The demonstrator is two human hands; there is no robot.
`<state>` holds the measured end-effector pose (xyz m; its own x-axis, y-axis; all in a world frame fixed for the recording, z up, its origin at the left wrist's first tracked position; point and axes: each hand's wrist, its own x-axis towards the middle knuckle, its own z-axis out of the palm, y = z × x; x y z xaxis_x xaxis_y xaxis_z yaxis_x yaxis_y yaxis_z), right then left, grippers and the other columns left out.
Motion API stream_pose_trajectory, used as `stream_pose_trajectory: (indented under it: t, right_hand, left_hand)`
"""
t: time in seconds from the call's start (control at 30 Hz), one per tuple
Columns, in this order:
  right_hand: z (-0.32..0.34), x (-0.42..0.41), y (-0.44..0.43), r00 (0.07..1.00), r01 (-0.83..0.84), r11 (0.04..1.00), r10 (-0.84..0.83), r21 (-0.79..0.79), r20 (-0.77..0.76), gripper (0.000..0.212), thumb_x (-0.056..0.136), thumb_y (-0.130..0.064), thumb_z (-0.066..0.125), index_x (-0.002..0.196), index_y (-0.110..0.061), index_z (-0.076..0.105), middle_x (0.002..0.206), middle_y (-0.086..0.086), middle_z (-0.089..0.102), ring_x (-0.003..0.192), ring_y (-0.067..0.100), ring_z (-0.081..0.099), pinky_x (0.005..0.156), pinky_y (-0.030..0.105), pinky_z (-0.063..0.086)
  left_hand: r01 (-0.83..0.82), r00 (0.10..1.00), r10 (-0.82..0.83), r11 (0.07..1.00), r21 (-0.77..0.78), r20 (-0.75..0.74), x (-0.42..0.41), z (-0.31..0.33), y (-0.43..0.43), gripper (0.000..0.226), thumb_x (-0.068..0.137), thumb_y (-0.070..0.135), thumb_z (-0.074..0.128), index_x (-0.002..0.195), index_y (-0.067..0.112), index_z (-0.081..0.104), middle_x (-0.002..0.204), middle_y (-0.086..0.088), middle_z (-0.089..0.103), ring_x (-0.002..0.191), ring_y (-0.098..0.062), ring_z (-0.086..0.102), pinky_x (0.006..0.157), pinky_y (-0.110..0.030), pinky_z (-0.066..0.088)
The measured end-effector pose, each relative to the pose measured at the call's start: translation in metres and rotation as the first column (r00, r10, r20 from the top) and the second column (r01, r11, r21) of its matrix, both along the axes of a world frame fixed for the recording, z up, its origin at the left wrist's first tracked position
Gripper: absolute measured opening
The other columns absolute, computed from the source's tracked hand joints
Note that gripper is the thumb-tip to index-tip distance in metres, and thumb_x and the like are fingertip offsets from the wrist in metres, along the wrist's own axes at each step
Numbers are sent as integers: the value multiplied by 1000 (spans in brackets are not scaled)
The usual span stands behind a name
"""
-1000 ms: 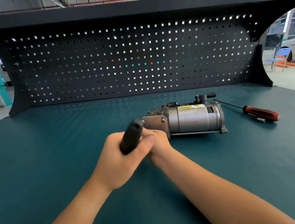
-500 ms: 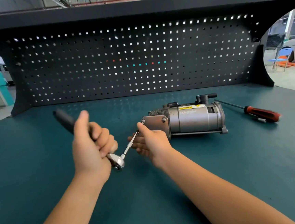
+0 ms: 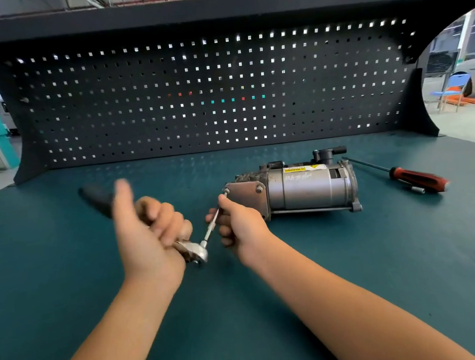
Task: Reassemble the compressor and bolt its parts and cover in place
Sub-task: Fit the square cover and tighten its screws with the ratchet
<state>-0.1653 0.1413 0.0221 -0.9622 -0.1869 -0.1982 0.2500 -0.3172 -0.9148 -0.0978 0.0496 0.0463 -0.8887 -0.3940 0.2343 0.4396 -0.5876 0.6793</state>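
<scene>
A silver compressor [image 3: 303, 188] lies on its side on the green bench, its flat cover plate [image 3: 245, 197] facing me with bolts at its upper corners. A ratchet wrench [image 3: 192, 251] with a black handle [image 3: 96, 199] points up and left. Its thin extension bar [image 3: 210, 231] reaches the bolt [image 3: 226, 192] at the plate's upper left corner. My left hand [image 3: 146, 233] grips the ratchet handle, thumb raised and blurred. My right hand [image 3: 238, 222] pinches the extension bar just below the bolt.
A red-and-black screwdriver [image 3: 414, 177] lies right of the compressor, with a small bit [image 3: 419, 190] beside its handle. A black pegboard [image 3: 209, 96] closes off the back of the green bench top [image 3: 67, 281]. A blue chair [image 3: 452, 89] stands beyond the bench at right.
The ratchet handle swung from pointing toward the compressor over to the upper left. My left hand went with it. My right hand stayed on the extension bar at the bolt.
</scene>
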Motion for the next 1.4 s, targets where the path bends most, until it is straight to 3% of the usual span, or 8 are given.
stream_pose_trajectory:
  t: [0.2, 0.4, 0.53, 0.67, 0.8, 1.03, 1.23, 1.4]
  right_hand:
    - [-3, -1, -4, 1000, -16, 1000, 16, -6, -4, 31, 96, -31, 48, 73, -11, 57, 47, -7, 61, 32, 5, 37, 38, 12, 29]
    - [1, -3, 2, 997, -36, 999, 37, 12, -65, 33, 93, -16, 56, 62, -6, 52, 59, 5, 59, 35, 6, 44, 47, 19, 39]
    - [5, -2, -2, 998, -33, 989, 39, -143, 42, 28, 94, -12, 55, 66, -8, 50, 50, 2, 54, 38, 9, 44, 42, 19, 36]
    - [4, -3, 1, 994, -77, 983, 89, -164, 67, 29, 97, -23, 49, 70, -13, 50, 40, -8, 54, 27, 3, 27, 31, 14, 19]
    - [2, -5, 2, 991, -115, 985, 123, -130, 52, 24, 97, -29, 49, 77, -16, 54, 48, -11, 61, 31, 2, 33, 34, 13, 23]
    - [-2, -6, 0, 997, 62, 998, -61, 22, -43, 31, 88, -23, 65, 62, -10, 54, 53, 0, 63, 31, 3, 41, 36, 12, 33]
    - [-1, -8, 0, 996, 83, 994, -84, -75, -13, 31, 88, -12, 63, 60, -6, 54, 52, 5, 62, 62, 24, 48, 63, 32, 42]
    - [0, -8, 3, 999, 25, 997, -23, -78, 27, 25, 94, -19, 53, 70, -13, 51, 44, -8, 58, 33, 3, 35, 36, 15, 25]
  left_hand:
    - [-23, 997, -8, 928, -373, -82, -1, -2, 7, 50, 79, 45, 54, 41, 22, 32, 36, 11, 22, 31, -5, 16, 37, -18, 14]
    - [-509, 857, -182, -159, -846, -481, 2, -25, 19, 27, 70, 39, 53, 50, 22, 44, 41, 15, 34, 47, -7, 27, 46, -15, 28]
    - [-293, 945, -45, 328, -898, -324, 5, -17, 19, 34, 71, 42, 56, 44, 25, 46, 40, 16, 31, 39, 1, 31, 44, -13, 27]
    - [-7, 999, -1, 985, -175, -45, -3, 0, 9, 53, 82, 48, 54, 40, 22, 35, 34, 11, 22, 29, -5, 16, 36, -18, 15]
    - [13, 996, -32, 977, 212, 87, -7, 3, -6, 58, 90, 52, 42, 43, 21, 31, 36, 9, 17, 29, -8, 14, 33, -18, 18]
    - [-18, 999, 8, 980, -198, -50, -8, -1, 3, 53, 88, 41, 47, 43, 21, 29, 34, 9, 19, 29, -6, 14, 36, -18, 15]
    - [-280, 939, -98, 339, -898, -330, 0, -26, 18, 37, 73, 43, 54, 46, 23, 37, 43, 13, 31, 43, -1, 27, 45, -15, 23]
    - [8, 976, -118, 858, -514, -181, -1, -15, 21, 46, 74, 48, 52, 42, 21, 34, 36, 14, 26, 32, -3, 20, 37, -18, 15]
